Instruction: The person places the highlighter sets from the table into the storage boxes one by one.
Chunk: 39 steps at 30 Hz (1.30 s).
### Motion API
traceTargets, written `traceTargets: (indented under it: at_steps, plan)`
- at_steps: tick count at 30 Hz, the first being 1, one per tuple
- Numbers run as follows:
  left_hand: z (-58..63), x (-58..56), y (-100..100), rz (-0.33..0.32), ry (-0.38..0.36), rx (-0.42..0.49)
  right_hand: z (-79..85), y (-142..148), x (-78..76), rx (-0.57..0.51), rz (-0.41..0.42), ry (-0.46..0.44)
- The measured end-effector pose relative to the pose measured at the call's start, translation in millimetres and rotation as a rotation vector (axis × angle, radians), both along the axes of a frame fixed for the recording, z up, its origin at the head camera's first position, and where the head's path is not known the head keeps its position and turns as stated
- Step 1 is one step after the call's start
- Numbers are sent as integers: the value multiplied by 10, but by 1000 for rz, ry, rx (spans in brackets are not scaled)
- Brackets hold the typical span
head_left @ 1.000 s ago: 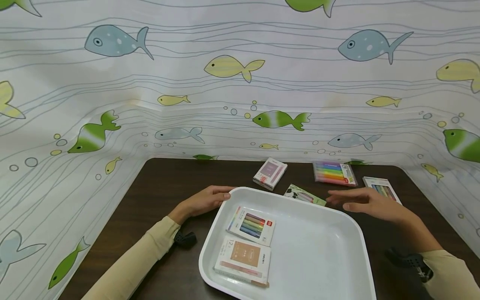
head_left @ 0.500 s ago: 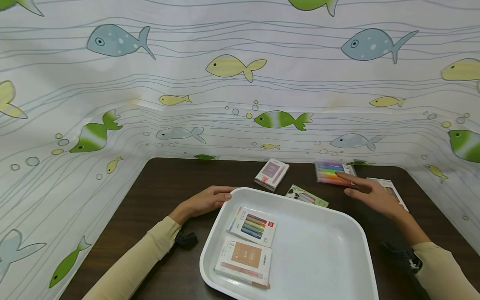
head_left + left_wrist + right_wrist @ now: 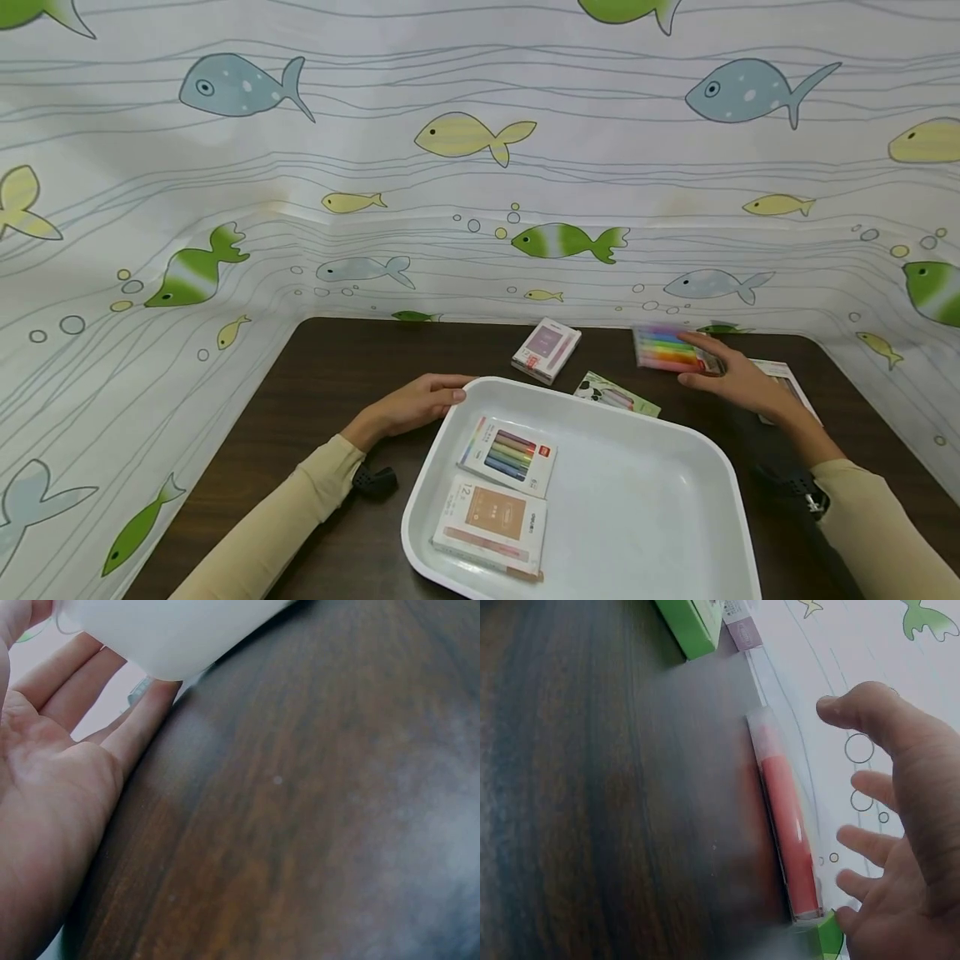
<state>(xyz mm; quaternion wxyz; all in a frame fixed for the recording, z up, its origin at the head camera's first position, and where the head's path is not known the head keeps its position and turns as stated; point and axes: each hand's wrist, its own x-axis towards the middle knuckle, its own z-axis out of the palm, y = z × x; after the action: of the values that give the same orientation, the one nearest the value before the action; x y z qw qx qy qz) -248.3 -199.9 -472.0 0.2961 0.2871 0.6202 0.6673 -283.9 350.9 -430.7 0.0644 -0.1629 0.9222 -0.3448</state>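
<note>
My left hand point(image 3: 411, 406) holds the far left corner of a white tray point(image 3: 637, 508), its thumb over the rim; in the left wrist view its fingers point(image 3: 146, 720) lie against the tray's outer wall point(image 3: 165, 637). Inside the tray's left side lie a pack of colored pens point(image 3: 510, 454) and a tan-and-white box point(image 3: 492, 525). My right hand point(image 3: 746, 385) hovers with spread fingers at the right end of a clear pack of rainbow markers point(image 3: 666, 350). In the right wrist view the pack's red marker point(image 3: 789, 832) faces the thumb and fingers, apart from them.
Behind the tray lie a purple-and-white box point(image 3: 547, 350) and a green box with a panda print point(image 3: 617, 395). Another white pen box point(image 3: 789, 387) lies at the far right, partly behind my right hand. A fish-print sheet point(image 3: 465, 192) walls the dark table point(image 3: 322, 358).
My right hand has moved from beside the tray's far rim, past the panda box, to the rainbow marker pack. My left hand stays at the tray's corner.
</note>
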Motion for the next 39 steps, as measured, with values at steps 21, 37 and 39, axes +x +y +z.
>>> traceTargets:
  at_steps: [21,37,39]
  plan:
    - [6,16,9,9,-12,-7,-220,57,-382,138,13,68]
    - [51,22,6,15,-10,-19,-289,87,-474,78,51,88]
    - [51,22,4,16,-10,-20,-316,100,-476,66,53,94]
